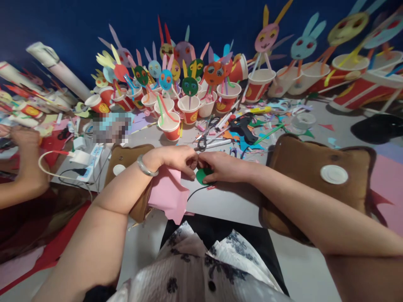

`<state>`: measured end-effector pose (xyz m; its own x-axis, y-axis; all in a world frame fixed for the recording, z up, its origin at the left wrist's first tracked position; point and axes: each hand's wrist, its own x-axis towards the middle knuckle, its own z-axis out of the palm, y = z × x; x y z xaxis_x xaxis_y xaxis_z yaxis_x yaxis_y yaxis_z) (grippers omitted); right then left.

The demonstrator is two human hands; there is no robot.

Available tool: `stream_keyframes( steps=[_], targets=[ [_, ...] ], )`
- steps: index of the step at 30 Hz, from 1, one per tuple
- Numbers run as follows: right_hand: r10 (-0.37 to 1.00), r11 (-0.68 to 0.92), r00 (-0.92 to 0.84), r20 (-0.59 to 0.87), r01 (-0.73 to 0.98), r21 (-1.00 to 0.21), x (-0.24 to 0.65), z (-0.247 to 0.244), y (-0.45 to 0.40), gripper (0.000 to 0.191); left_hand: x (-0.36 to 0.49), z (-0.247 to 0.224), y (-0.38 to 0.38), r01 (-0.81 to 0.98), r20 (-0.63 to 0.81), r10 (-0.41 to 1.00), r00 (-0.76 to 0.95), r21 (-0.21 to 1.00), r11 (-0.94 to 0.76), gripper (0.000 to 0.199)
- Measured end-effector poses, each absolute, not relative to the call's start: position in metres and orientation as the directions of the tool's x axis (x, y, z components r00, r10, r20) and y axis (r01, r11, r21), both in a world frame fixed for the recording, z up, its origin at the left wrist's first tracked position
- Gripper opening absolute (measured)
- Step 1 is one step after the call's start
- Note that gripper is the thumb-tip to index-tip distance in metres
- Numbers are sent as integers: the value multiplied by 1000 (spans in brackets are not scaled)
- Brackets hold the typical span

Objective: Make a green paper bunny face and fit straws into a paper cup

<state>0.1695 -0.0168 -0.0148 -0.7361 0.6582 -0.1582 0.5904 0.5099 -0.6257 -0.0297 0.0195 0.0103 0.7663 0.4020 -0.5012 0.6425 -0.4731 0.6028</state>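
A small green paper disc point(203, 176) is in front of me at the middle of the table. My right hand point(220, 167) is closed on its right side, with the fingertips at the disc's edge. My left hand point(180, 160) is just to the left, fingers curled and pressed together, its fingertips near the disc and close to my right hand. Whatever is between the left fingers is too small to make out. Pink paper point(168, 195) lies under and in front of my left hand. Scissors point(204, 140) rest just beyond both hands.
Paper cups point(189, 111) holding paper rabbit faces line the back. A black glue gun point(247, 128) lies among scraps. Brown cushions point(317, 184) flank my arms. At the left are a power strip point(94, 163) and another person's arm point(23, 167).
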Motion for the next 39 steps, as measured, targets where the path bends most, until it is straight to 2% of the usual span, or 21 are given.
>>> stream_keyframes(
  steps=[3,6,10,14,17,19,22,25,31,36,39],
  targets=[
    [647,468,-745,-159,554,-689,172,-16,-13,22,-30,10,19,637,-491,405,771,604,-480,27],
    [663,354,-736,-140,472,-807,175,-19,-9,14,-30,7,20,612,-451,415,790,617,-495,27],
    [727,211,-675,-127,396,-894,174,-25,-7,16,-28,4,18,630,-431,463,775,590,-505,30],
    [768,333,-636,-77,500,-799,171,-21,-8,16,-25,4,16,635,-450,449,772,591,-498,22],
    [791,482,-612,-8,631,-608,175,-7,-9,12,-26,5,17,642,-473,434,767,590,-490,20],
    [772,518,-632,-65,686,-511,181,4,-12,8,-27,5,18,645,-484,427,764,590,-486,20],
    [625,547,-735,-265,653,-524,190,16,-18,13,-28,5,18,652,-493,428,758,584,-483,20],
    [518,586,-801,-299,587,-558,192,20,-25,22,-27,7,17,661,-495,439,750,574,-483,21],
    [479,708,-763,-434,629,-323,179,23,-33,13,-26,6,18,669,-512,430,744,574,-472,23],
    [476,720,-788,-391,604,-341,174,16,-38,20,-27,5,19,656,-515,407,754,597,-461,23],
    [459,709,-812,-361,579,-402,175,10,-37,15,-27,4,19,651,-502,416,758,608,-454,26]
  ],
)
